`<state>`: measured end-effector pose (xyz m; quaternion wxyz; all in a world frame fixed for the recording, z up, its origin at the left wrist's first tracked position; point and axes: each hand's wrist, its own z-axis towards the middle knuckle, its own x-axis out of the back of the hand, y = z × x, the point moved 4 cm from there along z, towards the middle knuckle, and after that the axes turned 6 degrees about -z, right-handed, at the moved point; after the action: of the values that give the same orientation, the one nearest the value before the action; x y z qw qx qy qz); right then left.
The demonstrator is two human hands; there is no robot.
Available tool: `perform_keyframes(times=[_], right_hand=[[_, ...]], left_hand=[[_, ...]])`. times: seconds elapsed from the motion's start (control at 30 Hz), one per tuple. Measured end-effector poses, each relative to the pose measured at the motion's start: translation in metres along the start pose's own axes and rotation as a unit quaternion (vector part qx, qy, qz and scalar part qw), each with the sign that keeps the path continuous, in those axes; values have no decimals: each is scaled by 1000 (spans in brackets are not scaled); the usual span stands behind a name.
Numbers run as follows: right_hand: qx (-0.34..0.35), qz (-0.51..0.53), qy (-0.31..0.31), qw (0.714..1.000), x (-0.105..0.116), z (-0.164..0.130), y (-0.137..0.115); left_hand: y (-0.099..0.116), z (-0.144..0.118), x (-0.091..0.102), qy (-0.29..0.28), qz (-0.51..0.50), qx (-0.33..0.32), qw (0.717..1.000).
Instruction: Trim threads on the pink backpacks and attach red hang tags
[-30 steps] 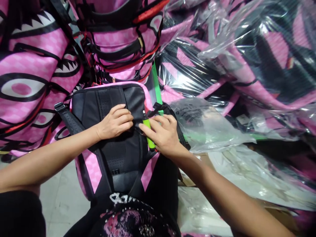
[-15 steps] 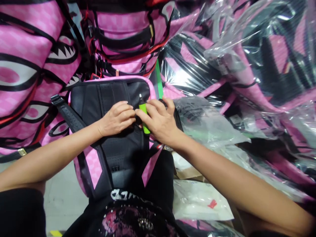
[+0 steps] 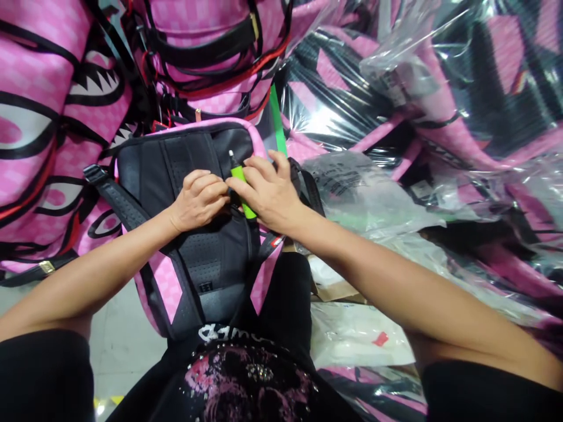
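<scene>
A pink backpack lies face down on my lap, its black padded back panel (image 3: 206,258) turned up. My left hand (image 3: 199,198) rests on the panel's middle with fingers curled, pinching something small that I cannot make out. My right hand (image 3: 268,192) meets it fingertip to fingertip and holds a green tool (image 3: 240,176) with a dark tip and pale point aimed away from me. A black shoulder strap (image 3: 115,198) runs off to the left under my left forearm.
Unwrapped pink backpacks with eye and teeth prints (image 3: 48,123) are stacked left and ahead. Bagged backpacks in clear plastic (image 3: 422,99) pile up on the right. A green strip (image 3: 277,126) stands between them. Loose plastic bags (image 3: 356,337) lie by my right leg; grey floor (image 3: 118,346) shows at left.
My right hand has slid left and forward with the green tool until its fingertips meet my left hand. The view has shifted slightly, and the backpack sits a little higher in frame.
</scene>
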<state>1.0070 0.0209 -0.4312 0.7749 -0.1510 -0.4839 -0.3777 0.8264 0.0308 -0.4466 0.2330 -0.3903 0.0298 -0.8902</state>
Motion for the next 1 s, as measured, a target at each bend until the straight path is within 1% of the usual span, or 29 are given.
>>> perform_keyframes(times=[0.07, 0.17, 0.23, 0.33, 0.4, 0.47, 0.53, 0.6, 0.7, 0.73, 0.8, 0.87, 0.9, 0.97, 1.0], right_hand=[[-2, -25, 35, 999, -4, 2, -2], [-26, -50, 89, 994, -4, 0, 2], [-17, -43, 100, 994, -2, -3, 5], [22, -42, 79, 996, 1, -6, 7], [19, -51, 62, 997, 0, -6, 7], [3, -49, 42, 998, -3, -2, 7], [-24, -28, 16, 999, -7, 6, 6], [-62, -1, -10, 998, -12, 21, 5], [-136, 11, -44, 990, -18, 56, 7], [-162, 3, -53, 985, -19, 67, 10], [-204, -10, -58, 977, -16, 81, 17], [-221, -1, -26, 975, -2, 77, 22], [-226, 9, 12, 974, 8, 68, 24], [-255, 49, 115, 959, 33, 38, 23], [-295, 81, 185, 934, 46, 19, 23]], left_hand=[[-2, -1, 0, -10, -1, 7, 1000], [-2, 4, 3, -1, -9, 8, 1000], [0, 7, 5, 8, -12, 10, 1000], [2, 9, 5, 11, -17, 8, 1000], [2, 5, 4, 6, -4, 9, 1000], [0, 0, 2, -4, 24, 27, 999], [-3, -5, 0, -7, 46, 48, 998], [-4, -9, -2, 8, 38, 48, 998], [-2, -10, -3, 33, -12, 15, 999], [-2, -9, -3, 32, -25, 4, 999], [1, -3, -2, 9, -37, -10, 999], [5, 5, 2, -25, -43, -21, 999], [9, 11, 4, -43, -45, -25, 998], [15, 23, 6, -90, -52, -23, 994], [17, 30, 5, -120, -57, -16, 991]])
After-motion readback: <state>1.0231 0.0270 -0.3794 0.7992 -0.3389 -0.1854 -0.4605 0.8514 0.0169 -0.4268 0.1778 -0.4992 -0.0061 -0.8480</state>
